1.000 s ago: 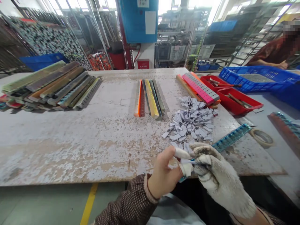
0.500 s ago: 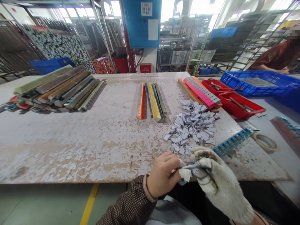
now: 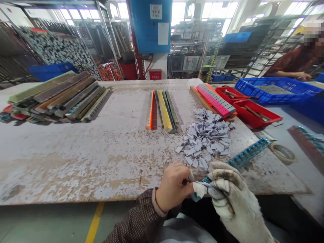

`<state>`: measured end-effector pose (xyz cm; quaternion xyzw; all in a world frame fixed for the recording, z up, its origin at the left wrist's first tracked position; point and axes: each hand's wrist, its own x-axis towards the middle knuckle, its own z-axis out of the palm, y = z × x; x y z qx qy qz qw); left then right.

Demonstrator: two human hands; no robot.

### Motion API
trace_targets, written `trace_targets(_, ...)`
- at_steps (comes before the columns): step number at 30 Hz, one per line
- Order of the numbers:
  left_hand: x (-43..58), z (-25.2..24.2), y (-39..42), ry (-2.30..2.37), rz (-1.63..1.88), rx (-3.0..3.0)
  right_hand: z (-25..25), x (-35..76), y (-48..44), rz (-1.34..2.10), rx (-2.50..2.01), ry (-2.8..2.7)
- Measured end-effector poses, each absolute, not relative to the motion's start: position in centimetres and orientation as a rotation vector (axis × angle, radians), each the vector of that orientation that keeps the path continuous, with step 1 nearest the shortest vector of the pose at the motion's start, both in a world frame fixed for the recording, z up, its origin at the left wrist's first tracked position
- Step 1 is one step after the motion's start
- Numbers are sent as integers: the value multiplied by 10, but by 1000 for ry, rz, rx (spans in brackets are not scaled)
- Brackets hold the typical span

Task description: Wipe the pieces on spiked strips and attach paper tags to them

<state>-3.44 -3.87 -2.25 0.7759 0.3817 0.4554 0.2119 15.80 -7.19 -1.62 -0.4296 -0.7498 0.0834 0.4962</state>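
My bare left hand (image 3: 174,185) is closed in a pinch on a small white piece at the near end of a long teal-blue strip (image 3: 246,154). My right hand (image 3: 231,197), in a dirty white glove, is wrapped round that same end of the strip. The strip runs away to the right across the worn table (image 3: 76,158). Just beyond my hands lies a heap of small grey-white slips (image 3: 206,136).
Several coloured strips (image 3: 163,108) lie mid-table, a big stack of them (image 3: 58,96) at the left, a pink one (image 3: 215,98) at the right. Red trays (image 3: 250,108), a blue crate (image 3: 275,88) and a tape roll (image 3: 282,152) sit right. Another person (image 3: 296,62) works at far right.
My left fingers have curled from an extended pinch into a tighter one at the strip's end. Both hands have dropped slightly toward me.
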Motion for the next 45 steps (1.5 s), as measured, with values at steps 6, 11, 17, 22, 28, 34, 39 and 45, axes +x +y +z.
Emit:
trace_targets(6, -33, -26, -61, 1072, 1131, 2298, -18, 158, -69, 47, -980, -1921)
trace_targets(11, -30, -34, -68, 835, 1203, 2213, -18, 160, -76, 389, -1037, -1918)
trace_targets(17, -24, -56, -64, 1061, 1135, 2258, -31, 177, -83, 65, -1101, -1966)
trace_targets(22, -34, -72, -66, 1201, 892, 2292, -50, 194, -77, -189, -1234, -2072)
trace_targets(28, -35, -91, -72, 1215, 778, 2276, -55, 176, -71, -322, -1250, -2243)
trace_targets(34, -35, -94, -71, 1192, 762, 2265, -41, 165, -63, -200, -1397, -2350)
trace_targets(39, -37, -92, -71, 1140, 728, 2246, -42, 166, -51, -71, -1391, -2438)
trace_targets(45, -30, -100, -74, 1180, 791, 2279, -53, 176, -48, 12, -1267, -2477)
